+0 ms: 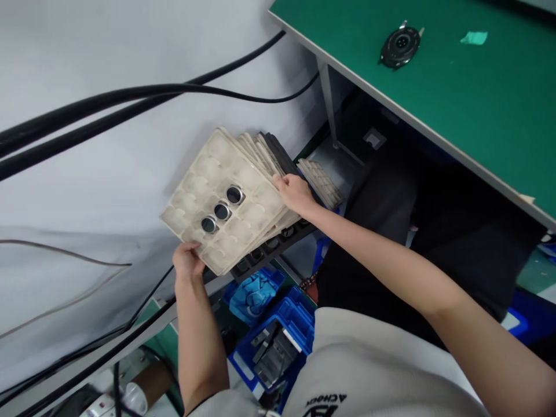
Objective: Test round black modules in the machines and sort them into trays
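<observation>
A pale plastic tray [237, 234] with round-cornered pockets is gripped at opposite edges by both my hands. My left hand [189, 259] is closed on its near-left corner, fingers partly hidden beneath it. At the right edge, my right hand [296, 192] pinches the rim with the thumb on top. Three round watch cases with dark faces, one of them a watch case [222, 211], sit in a row in the middle pockets. Under and behind it lies a stack of similar trays [256, 147], with black trays [280, 153] further right.
A green table [434, 98] at upper right bears a watch body [400, 46] and a teal scrap [474, 38]. Thick black cables [174, 90] cross before the white wall. Below are blue bins [306, 315], one holding blue cloth [255, 295]. Another pale tray [320, 180] leans beyond my right hand.
</observation>
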Available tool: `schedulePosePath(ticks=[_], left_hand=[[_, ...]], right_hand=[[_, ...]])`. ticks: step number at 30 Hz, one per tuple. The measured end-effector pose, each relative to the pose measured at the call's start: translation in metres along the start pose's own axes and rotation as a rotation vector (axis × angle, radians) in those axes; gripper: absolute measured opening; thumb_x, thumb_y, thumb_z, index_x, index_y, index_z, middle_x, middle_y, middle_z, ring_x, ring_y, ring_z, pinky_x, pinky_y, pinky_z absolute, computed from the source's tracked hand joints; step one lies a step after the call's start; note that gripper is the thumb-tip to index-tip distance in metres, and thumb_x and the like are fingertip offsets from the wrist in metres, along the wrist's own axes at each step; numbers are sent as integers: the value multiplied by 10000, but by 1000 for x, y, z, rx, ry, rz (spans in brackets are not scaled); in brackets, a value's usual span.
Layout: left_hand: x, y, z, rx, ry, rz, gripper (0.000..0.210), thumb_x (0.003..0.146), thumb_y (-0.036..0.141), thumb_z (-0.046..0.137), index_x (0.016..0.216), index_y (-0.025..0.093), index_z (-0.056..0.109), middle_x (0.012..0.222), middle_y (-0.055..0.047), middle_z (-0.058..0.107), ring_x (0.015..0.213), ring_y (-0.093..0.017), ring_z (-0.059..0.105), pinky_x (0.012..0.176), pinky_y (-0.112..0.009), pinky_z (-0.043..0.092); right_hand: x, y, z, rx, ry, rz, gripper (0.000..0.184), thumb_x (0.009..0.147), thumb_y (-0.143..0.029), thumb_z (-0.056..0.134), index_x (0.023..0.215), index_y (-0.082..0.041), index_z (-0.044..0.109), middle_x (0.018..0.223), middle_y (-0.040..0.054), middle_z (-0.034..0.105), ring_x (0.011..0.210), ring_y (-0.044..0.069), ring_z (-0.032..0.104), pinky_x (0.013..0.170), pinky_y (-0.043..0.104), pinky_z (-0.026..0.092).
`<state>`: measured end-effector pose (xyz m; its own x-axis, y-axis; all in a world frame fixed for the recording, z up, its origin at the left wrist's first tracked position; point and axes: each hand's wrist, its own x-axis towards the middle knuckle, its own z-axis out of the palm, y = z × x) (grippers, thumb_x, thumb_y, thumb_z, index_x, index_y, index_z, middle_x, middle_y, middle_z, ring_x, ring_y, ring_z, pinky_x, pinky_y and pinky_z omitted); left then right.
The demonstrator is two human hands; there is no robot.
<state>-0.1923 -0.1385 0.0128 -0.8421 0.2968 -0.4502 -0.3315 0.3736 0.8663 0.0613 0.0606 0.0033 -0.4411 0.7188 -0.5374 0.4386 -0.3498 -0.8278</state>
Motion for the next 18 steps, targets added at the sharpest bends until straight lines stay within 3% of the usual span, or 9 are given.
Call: schedulePosePath(ticks=[6,10,15,18], left_hand=[[3,-2,-2,68,20,-53,307,945,327,600,1186,136,599,1132,-89,641,954,-191,651,811,-381,580],[12,-9,-2,121,59,-18,273,943,321,605,1134,128,617,1093,-80,650,931,-182,652,800,-369,578],[23,-18,-3,158,132,68,247,946,339,598,1052,119,631,1022,-65,656,882,-166,647,777,-349,571],[24,-19,-4,137,122,99,249,952,352,586,1020,117,635,984,-58,660,859,-160,650,773,-347,568]], right_hand=[[1,17,6,108,33,-72,240,946,-290,501,803,-162,644,861,70,686,964,233,654,949,357,460],[7,25,7,211,12,-82,231,918,-224,472,923,-157,693,945,62,710,1029,217,651,975,356,465],[8,29,9,317,-71,-117,349,882,-122,421,1069,-156,714,1020,48,736,1064,191,668,979,339,487],[5,31,10,330,-85,-146,349,913,-170,424,1114,-145,708,1062,70,738,1094,205,665,1023,363,471]])
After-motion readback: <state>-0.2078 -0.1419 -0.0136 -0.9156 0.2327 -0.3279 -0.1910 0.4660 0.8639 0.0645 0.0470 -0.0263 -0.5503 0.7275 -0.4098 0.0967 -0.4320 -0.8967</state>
